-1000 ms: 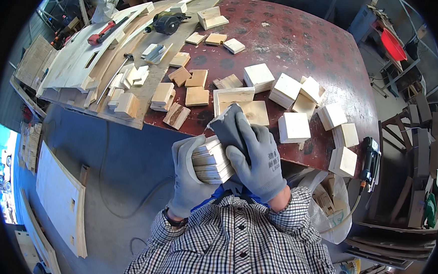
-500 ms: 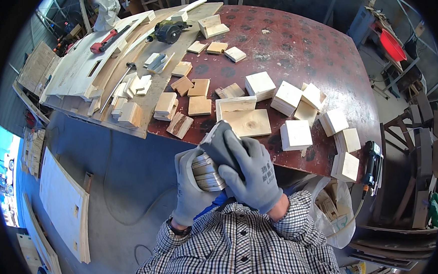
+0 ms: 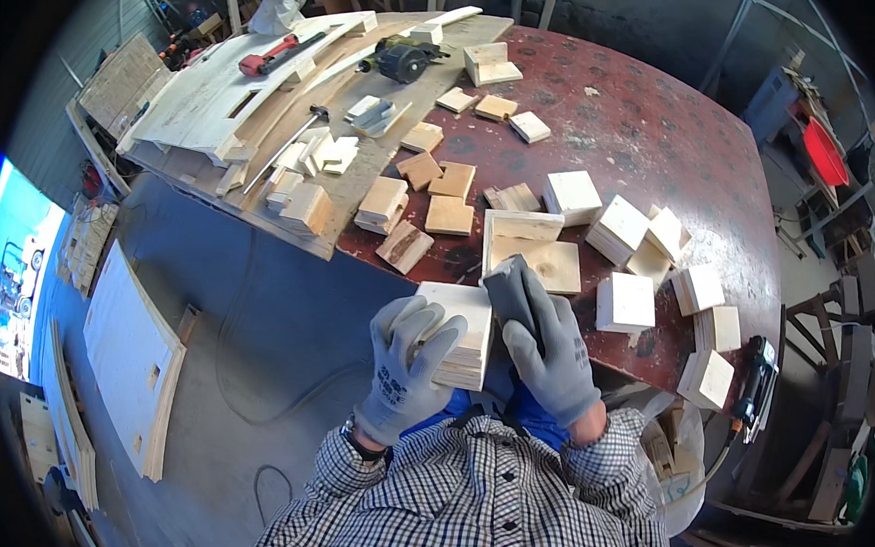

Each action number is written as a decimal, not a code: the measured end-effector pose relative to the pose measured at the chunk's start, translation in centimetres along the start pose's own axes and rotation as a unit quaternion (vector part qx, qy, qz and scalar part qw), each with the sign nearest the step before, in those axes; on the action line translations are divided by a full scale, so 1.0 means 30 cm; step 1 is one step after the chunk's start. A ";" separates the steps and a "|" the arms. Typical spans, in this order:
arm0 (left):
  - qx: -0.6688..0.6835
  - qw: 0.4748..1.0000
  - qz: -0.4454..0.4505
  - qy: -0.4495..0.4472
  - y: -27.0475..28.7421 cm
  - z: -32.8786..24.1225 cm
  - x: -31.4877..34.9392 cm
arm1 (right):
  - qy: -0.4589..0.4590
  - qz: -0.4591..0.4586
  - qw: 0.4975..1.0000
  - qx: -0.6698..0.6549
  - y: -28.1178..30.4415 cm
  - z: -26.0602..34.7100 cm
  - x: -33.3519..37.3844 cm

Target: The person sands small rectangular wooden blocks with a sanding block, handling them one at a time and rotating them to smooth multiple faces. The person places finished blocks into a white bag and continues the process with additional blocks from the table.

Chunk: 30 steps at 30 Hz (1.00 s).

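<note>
Close to the table's front edge, my left hand grips a pale layered wooden block, its fingers over the left side and its flat face up. My right hand is closed round a dark grey sanding block, which is tilted against the block's right edge. Grey gloves cover both hands. Just beyond them, a wooden corner piece with a raised rim lies on the dark red table.
Several pale wooden blocks stand on the table's right, smaller offcuts on its left. A black air tool with a hose hangs at the right edge. Left are a hammer, a red tool and a dark power tool on boards.
The wooden block has turned from its side to flat face up. The sanding block has shifted from over it to its right edge. My view has swung left.
</note>
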State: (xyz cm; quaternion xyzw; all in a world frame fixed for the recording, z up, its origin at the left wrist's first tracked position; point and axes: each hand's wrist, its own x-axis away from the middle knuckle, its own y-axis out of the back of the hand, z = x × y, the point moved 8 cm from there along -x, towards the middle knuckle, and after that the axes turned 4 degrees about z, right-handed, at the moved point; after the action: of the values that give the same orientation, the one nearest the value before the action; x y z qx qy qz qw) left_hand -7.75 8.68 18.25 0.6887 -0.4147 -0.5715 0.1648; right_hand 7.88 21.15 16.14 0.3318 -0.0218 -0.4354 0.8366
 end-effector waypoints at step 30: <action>-0.132 0.987 -0.046 -0.075 0.055 -0.006 0.007 | 0.030 -0.063 0.993 -0.092 0.081 0.092 0.107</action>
State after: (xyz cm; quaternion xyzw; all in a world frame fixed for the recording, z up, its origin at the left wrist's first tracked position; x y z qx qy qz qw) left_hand -8.21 7.49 19.32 0.6344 -0.3147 -0.6782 0.1965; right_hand 10.72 18.26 18.87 0.2673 0.0649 -0.4773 0.8346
